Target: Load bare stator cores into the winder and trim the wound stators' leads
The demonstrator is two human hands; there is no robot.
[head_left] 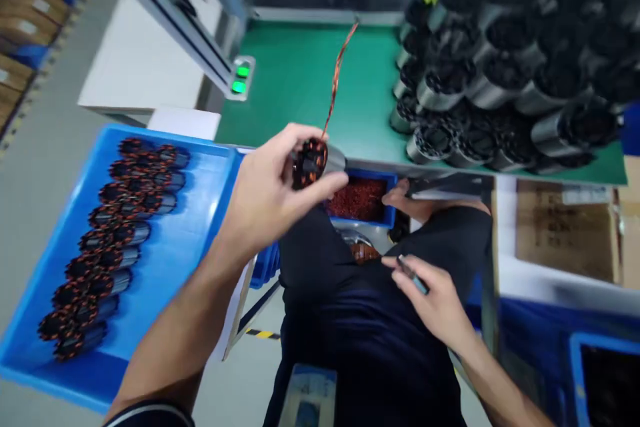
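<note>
My left hand (265, 193) is closed around a wound motor stator (311, 161), held above my lap at the bench's front edge. Its end with black insulation and copper coils faces me. A twisted copper wire bundle (336, 77) sticks up from it over the green mat. Lower and to the right, my right hand (435, 297) grips a small tool with a teal handle (414, 275) above my thigh. Its kind cannot be made out. The tool is apart from the stator.
At left, a blue tray (197, 173) holds rows of stators. Many metal-cased stators (480, 80) stand stacked on the green mat (295, 73) at right. Below the bench edge, a blue bin (389, 203) contains reddish wire scraps. A frame post (170, 13) rises at the mat's left.
</note>
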